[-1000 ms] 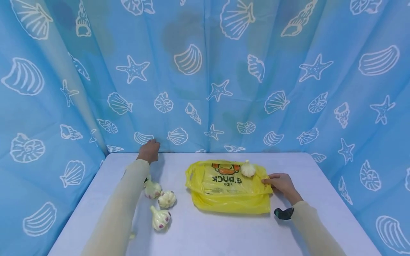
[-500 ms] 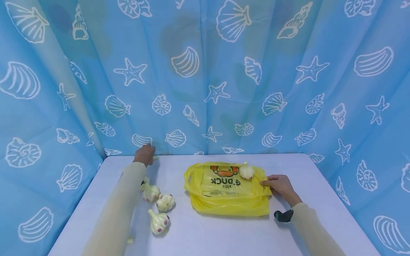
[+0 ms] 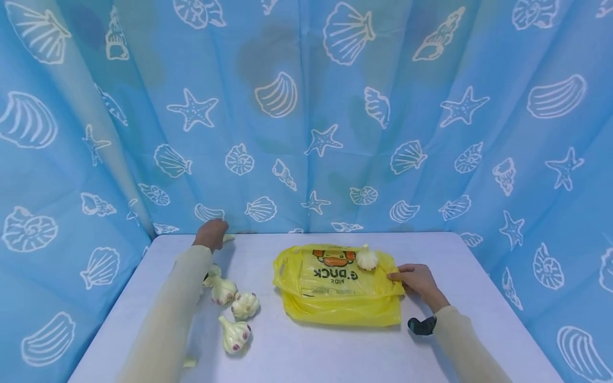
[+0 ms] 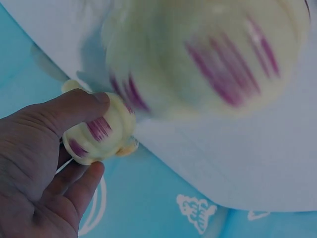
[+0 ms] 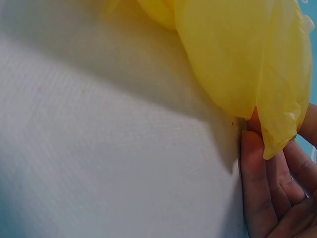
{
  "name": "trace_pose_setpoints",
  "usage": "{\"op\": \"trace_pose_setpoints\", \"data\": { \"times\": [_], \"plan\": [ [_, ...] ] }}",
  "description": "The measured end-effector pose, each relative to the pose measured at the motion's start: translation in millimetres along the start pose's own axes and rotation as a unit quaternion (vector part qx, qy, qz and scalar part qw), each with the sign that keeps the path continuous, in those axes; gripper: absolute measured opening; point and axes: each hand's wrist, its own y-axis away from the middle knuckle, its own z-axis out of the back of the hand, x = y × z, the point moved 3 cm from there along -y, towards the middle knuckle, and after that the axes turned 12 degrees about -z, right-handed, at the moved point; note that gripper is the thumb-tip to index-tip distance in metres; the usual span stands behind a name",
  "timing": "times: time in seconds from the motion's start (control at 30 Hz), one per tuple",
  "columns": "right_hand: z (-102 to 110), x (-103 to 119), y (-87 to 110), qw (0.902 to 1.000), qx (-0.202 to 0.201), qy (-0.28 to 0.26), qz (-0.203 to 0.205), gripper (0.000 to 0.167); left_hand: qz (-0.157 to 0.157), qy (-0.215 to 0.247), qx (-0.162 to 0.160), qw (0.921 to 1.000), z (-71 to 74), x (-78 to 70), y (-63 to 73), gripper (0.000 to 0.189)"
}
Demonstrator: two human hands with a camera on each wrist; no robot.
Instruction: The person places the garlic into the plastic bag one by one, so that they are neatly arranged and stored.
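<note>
At the table's far left edge, my left hand (image 3: 210, 234) grips a garlic bulb (image 4: 99, 130) with purple streaks, thumb on one side and fingers on the other. Its pale stem pokes out past the hand in the head view. My right hand (image 3: 417, 281) pinches the right edge of a yellow plastic bag (image 3: 342, 308), which lies flat with a duck print facing up. A white garlic bulb (image 3: 366, 259) rests on the bag's upper right. Beneath the bag's edge, my right fingers (image 5: 257, 183) are partly covered by the plastic.
Several garlic bulbs (image 3: 234, 335) lie on the white table (image 3: 325, 354) between my left forearm and the bag. A small pale piece (image 3: 189, 362) shows beside the left sleeve. Blue shell-patterned curtain (image 3: 306, 117) stands behind and along both sides.
My left hand has shifted slightly left and lower at the far edge, and the garlic stem has come into sight beside it. My right hand keeps its pinch on the bag.
</note>
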Motion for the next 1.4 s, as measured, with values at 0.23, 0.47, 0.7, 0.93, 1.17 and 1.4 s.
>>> {"op": "trace_pose_setpoints", "data": {
  "times": [0.23,0.47,0.7,0.93,1.17,1.4],
  "plan": [
    [1.1,1.6,-1.2,1.0000,0.004,0.000,0.002,0.056,0.002,-0.008,-0.006,0.9999,8.3,1.8,1.7,0.030],
    [1.9,-0.1,-1.4,0.9999,0.001,0.012,-0.004,0.059,-0.004,0.006,-0.040,0.9992,9.7,-5.2,8.5,0.029],
    [3.5,-3.1,0.4,0.9998,-0.001,0.020,0.001,0.059,-0.002,0.062,-0.078,0.9950,9.8,-9.5,4.1,0.051],
    [4.3,-4.5,-1.8,0.9995,-0.003,0.029,0.005,0.059,0.016,0.155,-0.118,0.9808,9.5,-19.8,-2.3,0.051],
    [4.5,-1.7,-0.4,0.9995,-0.006,0.031,0.008,0.058,0.025,0.266,-0.147,0.9522,-8.7,-24.5,-13.5,0.041],
    [1.4,0.9,2.3,0.9997,0.000,0.021,0.010,0.060,0.060,0.355,-0.108,0.9268,-25.1,-29.9,-12.7,0.041]
  ]
}}
